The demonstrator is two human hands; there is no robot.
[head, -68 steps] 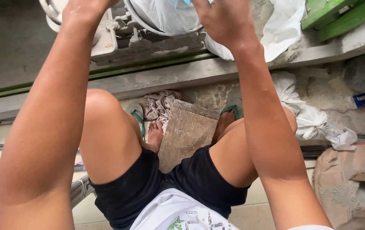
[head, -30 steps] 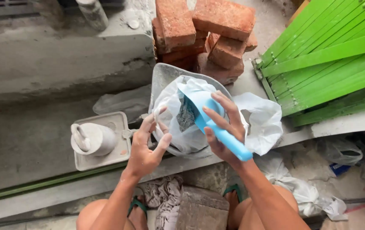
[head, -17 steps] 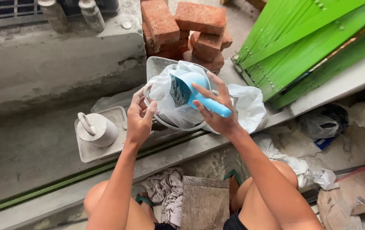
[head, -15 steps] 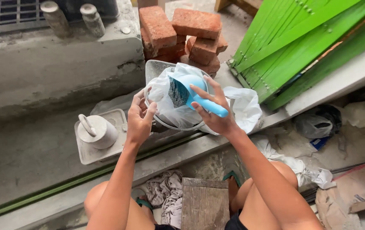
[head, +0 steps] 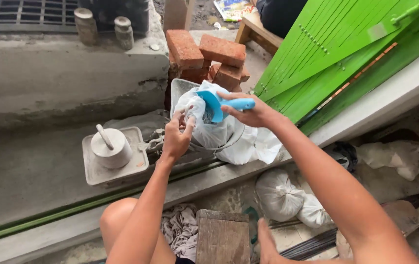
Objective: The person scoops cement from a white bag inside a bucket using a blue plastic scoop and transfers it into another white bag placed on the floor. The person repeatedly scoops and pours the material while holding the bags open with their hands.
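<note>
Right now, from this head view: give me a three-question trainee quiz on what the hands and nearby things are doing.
1. True or false: the right hand holds the blue scoop by its handle.
2. What does the left hand grip?
A. a red brick
B. the white plastic bag
C. the green slatted panel
3. Fill in: the grey cup with a stick in it stands on a square grey ____ to the left of the bag.

Key:
1. True; the scoop's bowl sits at the mouth of the white plastic bag.
2. B; the red bricks lie behind the bag and the green slatted panel lies to the right, both untouched.
3. tray.
</note>
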